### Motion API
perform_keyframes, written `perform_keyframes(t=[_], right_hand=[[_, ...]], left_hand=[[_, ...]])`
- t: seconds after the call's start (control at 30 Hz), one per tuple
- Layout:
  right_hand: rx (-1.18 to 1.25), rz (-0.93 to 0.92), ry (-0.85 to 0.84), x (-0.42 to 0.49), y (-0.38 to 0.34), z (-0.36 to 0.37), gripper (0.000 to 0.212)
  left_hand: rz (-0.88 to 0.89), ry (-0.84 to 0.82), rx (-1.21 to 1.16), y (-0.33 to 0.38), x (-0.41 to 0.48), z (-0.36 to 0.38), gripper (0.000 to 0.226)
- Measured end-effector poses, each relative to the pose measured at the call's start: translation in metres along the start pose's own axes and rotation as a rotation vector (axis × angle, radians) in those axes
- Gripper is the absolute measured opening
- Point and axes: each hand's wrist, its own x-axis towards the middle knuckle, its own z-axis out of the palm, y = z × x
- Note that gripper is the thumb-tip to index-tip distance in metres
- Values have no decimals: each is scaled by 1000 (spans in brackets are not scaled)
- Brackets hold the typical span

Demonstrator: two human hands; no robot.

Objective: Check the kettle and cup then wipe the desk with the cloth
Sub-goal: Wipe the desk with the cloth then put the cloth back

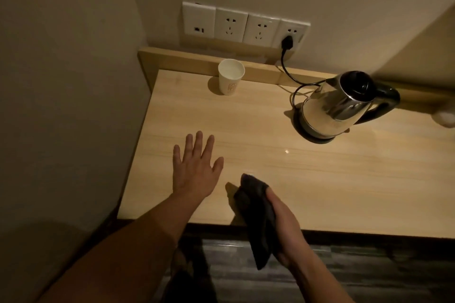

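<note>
Lower centre, the right hand (283, 224) gripped a dark cloth (258, 216); the left hand (194, 167) was open, empty. Wiping the desk (320, 179) would need steering around the kettle (337, 106) and cup (230, 77).

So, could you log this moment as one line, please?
left hand open over desk | right hand gripping cloth | kettle, cup untouched

We see a row of white wall sockets (242, 26) above the back ledge, a black plug (361, 42) in the rightmost one, and dark flooring (344, 275) below
</note>
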Motion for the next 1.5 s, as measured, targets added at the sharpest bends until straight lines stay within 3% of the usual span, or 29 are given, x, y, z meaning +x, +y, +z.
perform_keyframes(t=[0.07,0.17,0.33,0.43,0.53,0.77,1.5], right_hand=[[128,-26,103,18,-34,-7,36],[-66,-197,251,63,-89,-15,33],[-805,-500,214,170,-151,-28,54],[-1286,-447,186,234,-151,-31,57],[-1515,-383,171,267,-134,-28,66],[-1624,-435,119,279,-144,-44,82],[-1650,-600,176,175,-35,-58,71]], left_hand=[[4,23,29,-1,0,5,74],[13,46,45,-3,0,9,73],[44,86,55,-6,4,17,73],[37,102,67,-5,6,19,74],[29,100,86,-3,6,19,74],[17,80,98,-1,3,10,73],[0,94,93,-5,8,16,75]])
